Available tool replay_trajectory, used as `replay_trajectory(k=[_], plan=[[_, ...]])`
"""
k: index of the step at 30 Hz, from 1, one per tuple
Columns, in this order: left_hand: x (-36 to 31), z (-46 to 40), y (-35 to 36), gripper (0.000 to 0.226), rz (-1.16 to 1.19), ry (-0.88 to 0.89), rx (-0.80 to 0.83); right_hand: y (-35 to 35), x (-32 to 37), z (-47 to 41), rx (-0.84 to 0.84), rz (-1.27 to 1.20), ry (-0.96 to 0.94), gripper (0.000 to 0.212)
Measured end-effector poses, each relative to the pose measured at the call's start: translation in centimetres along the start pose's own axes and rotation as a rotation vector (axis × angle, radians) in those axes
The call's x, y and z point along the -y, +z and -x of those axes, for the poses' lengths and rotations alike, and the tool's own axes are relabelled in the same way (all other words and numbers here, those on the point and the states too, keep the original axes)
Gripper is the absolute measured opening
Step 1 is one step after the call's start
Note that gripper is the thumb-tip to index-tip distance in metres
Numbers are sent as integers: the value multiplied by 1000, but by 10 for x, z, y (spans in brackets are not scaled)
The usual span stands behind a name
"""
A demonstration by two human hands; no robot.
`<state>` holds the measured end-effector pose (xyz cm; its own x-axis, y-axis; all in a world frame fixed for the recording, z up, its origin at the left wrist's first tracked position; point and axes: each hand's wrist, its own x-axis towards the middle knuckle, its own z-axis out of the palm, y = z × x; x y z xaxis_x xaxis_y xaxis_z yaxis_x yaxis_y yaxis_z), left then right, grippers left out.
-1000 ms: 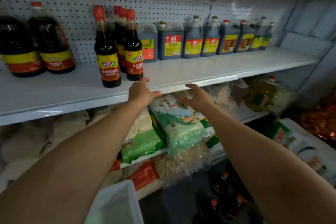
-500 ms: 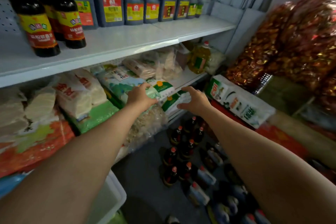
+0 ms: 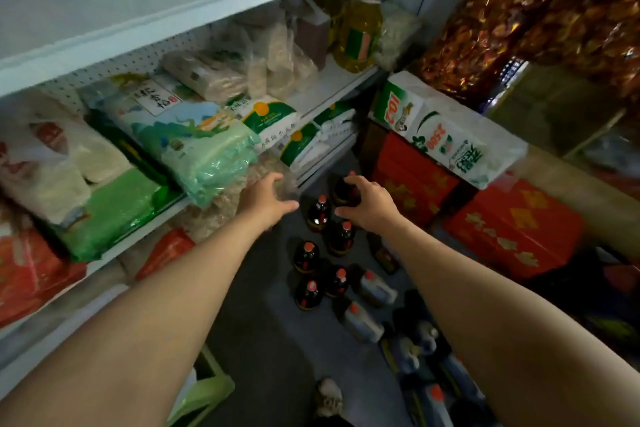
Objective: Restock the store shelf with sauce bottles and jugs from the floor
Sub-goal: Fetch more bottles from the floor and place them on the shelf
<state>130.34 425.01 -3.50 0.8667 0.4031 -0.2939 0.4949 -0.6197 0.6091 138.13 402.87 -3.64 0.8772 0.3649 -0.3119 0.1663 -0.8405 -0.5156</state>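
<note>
Both hands, left (image 3: pixel 268 199) and right (image 3: pixel 372 205), reach empty with slack, open grip; each should clasp one sauce bottle (image 3: pixel 318 213) by its neck.

The setting is presenting as a small grocery shop. White pegboard-backed shelving (image 3: pixel 145 16) is carrying bagged rice (image 3: pixel 187 139) and a cooking-oil jug (image 3: pixel 358 28). Dark sauce bottles (image 3: pixel 318 215) and jugs (image 3: pixel 362 322) are standing on the floor (image 3: pixel 263 340) beside stacked red cartons (image 3: pixel 512 229) and a tissue pack (image 3: pixel 446 135).
</note>
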Motion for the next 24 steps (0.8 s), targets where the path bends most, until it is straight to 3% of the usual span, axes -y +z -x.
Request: replay_trajectory(k=[9,18,24], plan=[[71,-42,123,69,-1,-148,234,103,-112,-36,205,-84,241,78],[175,-73,217,66,-48,-111,408,247,-183,-25,216,-223,466,70],[256,-98,296,70,31,-112,480,352,-231,-47,221,-288,500,71]])
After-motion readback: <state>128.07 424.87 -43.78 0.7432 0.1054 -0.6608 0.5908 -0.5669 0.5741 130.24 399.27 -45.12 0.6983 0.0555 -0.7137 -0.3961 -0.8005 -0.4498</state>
